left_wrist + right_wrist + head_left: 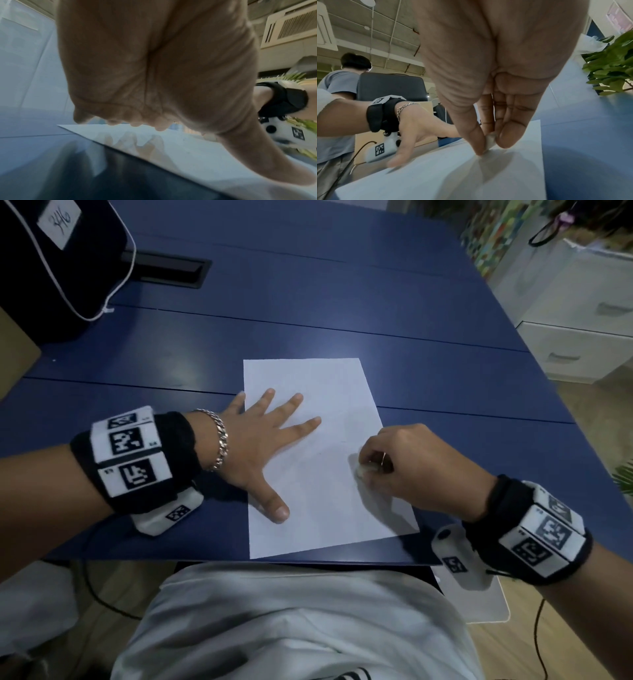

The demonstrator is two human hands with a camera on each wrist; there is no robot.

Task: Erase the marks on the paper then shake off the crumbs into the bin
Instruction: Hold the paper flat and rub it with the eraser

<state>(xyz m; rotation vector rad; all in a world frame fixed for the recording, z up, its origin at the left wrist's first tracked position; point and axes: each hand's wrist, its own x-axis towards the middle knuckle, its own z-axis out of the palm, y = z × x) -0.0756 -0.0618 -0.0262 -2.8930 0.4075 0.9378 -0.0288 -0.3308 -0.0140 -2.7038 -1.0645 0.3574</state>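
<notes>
A wide blue table (342, 302) fills most of the room in front of the seated person. At its far left corner sits a black bag (51, 268) with white piping and a handwritten label. Beyond the right edge stands a white drawer unit (582, 313), and a green plant (612, 65) shows near it. The sheet of white paper (318, 508) lies flat near the table's front edge, slightly angled. The left hand (260, 446) lies on the paper's left side, fingers spread and straight, palm pressing down, a silver chain bracelet (221, 440) at the wrist. The right hand (411, 467) is bunched on the paper's right half, fingertips (477, 143) pinching a small white eraser (490, 140) whose lower end touches the sheet. Any marks are too faint to make out.
</notes>
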